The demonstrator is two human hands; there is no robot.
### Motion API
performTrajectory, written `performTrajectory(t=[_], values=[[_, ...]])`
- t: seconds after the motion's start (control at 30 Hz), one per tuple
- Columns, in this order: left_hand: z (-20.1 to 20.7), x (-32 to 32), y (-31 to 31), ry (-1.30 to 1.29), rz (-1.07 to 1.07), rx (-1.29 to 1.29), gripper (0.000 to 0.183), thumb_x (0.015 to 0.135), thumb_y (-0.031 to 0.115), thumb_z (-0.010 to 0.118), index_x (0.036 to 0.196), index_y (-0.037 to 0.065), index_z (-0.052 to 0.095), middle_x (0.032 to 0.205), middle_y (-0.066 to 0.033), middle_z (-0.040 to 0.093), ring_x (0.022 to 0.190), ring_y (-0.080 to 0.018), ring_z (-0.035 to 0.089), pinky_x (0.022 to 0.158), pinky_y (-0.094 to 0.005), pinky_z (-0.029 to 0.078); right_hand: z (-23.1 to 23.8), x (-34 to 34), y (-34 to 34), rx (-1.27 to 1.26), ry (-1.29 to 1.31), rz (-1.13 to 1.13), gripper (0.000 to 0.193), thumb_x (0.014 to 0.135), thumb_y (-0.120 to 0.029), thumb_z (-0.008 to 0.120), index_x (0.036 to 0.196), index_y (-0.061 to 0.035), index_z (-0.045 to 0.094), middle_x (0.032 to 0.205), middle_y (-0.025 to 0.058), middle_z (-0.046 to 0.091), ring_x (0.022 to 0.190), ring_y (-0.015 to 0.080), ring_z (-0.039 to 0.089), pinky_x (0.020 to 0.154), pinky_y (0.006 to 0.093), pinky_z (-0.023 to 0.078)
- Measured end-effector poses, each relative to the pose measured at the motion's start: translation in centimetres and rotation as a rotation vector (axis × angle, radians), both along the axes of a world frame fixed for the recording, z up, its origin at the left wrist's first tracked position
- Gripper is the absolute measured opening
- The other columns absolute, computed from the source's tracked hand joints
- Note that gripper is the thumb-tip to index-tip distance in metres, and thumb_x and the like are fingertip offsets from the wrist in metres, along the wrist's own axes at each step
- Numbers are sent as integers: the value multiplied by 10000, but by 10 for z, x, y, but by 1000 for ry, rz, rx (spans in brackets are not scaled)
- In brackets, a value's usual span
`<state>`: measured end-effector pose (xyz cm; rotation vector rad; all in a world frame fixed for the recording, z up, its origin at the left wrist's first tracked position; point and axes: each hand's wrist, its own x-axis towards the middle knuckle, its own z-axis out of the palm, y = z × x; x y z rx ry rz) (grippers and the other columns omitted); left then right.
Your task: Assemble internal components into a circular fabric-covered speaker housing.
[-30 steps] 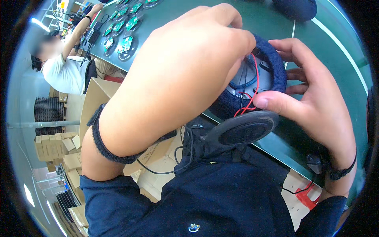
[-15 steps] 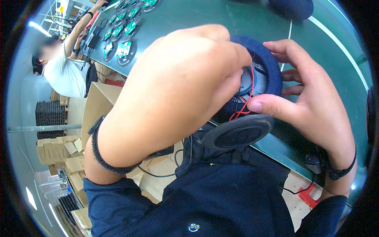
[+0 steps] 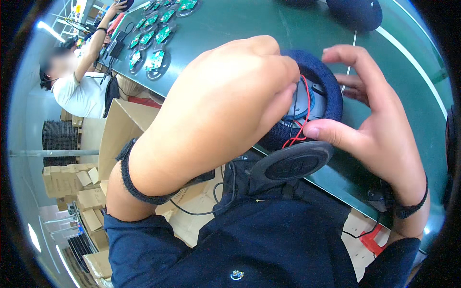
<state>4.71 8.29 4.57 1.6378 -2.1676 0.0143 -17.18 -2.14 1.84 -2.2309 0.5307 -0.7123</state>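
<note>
A round speaker housing [image 3: 331, 98] covered in dark blue knit fabric sits on the green table, its hollow side facing up. Inside are grey plastic, a coiled blue cable [image 3: 311, 103], and thin red [image 3: 306, 115] and black wires. My left hand [image 3: 230, 91] bends over the housing's left side with fingers curled together; its fingertips and anything in them are hidden. The red wire emerges beside those fingers. My right hand [image 3: 370, 105] is open around the right side, thumb by the near rim, other fingers spread. A round black cover [image 3: 297, 161] leans tilted against the near side.
Several green circuit boards [image 3: 155, 60] on clear round pieces lie at the table's far left. Another dark blue fabric piece [image 3: 355, 12] stands at the far right. An open cardboard box [image 3: 127, 115] is beside the table; a person [image 3: 79, 93] reaches over the far left.
My right fingers have loosened and lifted slightly from the housing's side. My left hand has shifted slightly, staying over the housing. The other person's arm has moved, a dark round piece now at that hand.
</note>
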Motion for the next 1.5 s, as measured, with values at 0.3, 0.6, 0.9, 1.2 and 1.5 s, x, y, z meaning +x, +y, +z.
performTrajectory(t=[0.3,0.6,0.9,1.2,1.5], values=[[0,14,7,158,-77,6,164,853,89,783,995,12,750,913,-148,653,844,-340,667,724,-417,529,2,-2,-6,-145,164,101,396,794,-225,889,1109,-18,768,1515,220,579,1394,391,573,1157,467,457],[-6,35,2,163,-91,-8,180,870,90,770,1020,-9,758,892,-168,675,848,-370,686,731,-440,540,6,19,-6,-95,239,197,422,925,-233,742,1296,-32,756,1663,248,427,1509,428,459,1223,493,377],[-8,10,-3,131,-36,17,121,874,100,761,964,22,740,847,-153,660,816,-369,680,722,-454,534,1,-2,-9,-108,225,240,458,942,-282,716,1312,-14,742,1679,266,396,1529,438,435,1243,502,342],[3,-4,-8,-188,5,-116,93,870,90,746,928,19,737,878,-168,681,857,-385,685,767,-462,552,-2,-2,-20,-136,139,232,488,851,-344,869,1182,3,780,1583,259,534,1424,410,567,1179,476,431],[1,-13,-4,-181,-19,-119,127,880,104,739,958,5,714,929,-185,672,894,-388,681,798,-453,550,-9,-8,-22,-198,146,230,452,902,-328,835,1184,18,768,1573,234,551,1345,347,621,1122,437,475]])
